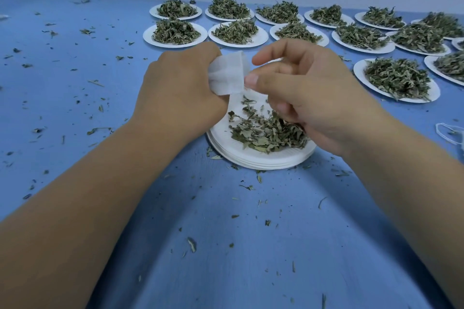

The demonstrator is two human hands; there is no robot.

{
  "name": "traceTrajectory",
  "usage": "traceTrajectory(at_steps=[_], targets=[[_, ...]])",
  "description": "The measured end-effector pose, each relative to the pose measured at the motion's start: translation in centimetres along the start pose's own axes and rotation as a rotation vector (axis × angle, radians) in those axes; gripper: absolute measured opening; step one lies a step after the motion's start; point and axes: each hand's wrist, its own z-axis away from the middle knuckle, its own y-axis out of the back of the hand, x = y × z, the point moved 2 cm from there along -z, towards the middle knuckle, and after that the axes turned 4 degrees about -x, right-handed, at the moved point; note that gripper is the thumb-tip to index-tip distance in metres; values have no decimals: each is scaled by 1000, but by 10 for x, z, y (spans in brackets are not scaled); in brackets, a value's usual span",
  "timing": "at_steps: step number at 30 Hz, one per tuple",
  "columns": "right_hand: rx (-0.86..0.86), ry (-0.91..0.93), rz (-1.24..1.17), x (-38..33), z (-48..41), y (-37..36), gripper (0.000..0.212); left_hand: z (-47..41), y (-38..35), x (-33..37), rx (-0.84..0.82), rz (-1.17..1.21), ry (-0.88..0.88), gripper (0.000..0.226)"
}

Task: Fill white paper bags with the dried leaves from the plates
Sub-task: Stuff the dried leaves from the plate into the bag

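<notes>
My left hand (180, 88) grips a small white paper bag (229, 74) above a stack of white paper plates (226, 142). The bag's mouth faces right. My right hand (308, 88) is beside it, thumb and forefinger pinching the bag's right edge, the other fingers curled over the plate. A loose pile of dried green leaves (266, 133) lies on the top plate, under my right hand. What is inside the bag is hidden.
Several white plates heaped with dried leaves (175, 31) stand in two rows along the far edge of the blue table, and one more (396, 80) to the right. Leaf crumbs are scattered over the table. A white looped cord (447, 133) lies at the right edge.
</notes>
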Motion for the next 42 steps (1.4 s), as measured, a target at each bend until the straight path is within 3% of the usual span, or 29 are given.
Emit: traceTrajectory(at_steps=[6, 12, 15, 21, 25, 30, 42], targets=[[-76, 1, 58, 0, 2, -4, 24, 2, 4, 5, 20, -43, -45, 21], [-138, -90, -184, -2, 0, 0, 26, -1, 3, -1, 31, -59, -7, 17], [-259, -108, -278, -4, 3, 1, 26, -1, 2, -4, 25, -49, 21, 15], [-484, 56, -75, -4, 14, -12, 22, -4, 3, -15, 35, -57, 130, 39], [-647, 63, 17, -2, 19, -16, 24, -6, 8, -23, 41, -12, 182, 28], [-466, 104, 61, 1, 13, -16, 18, -6, 2, -19, 13, 15, 189, 36], [-75, 193, -286, -12, 3, 15, 18, -8, 0, -28, 19, 6, 172, 28]])
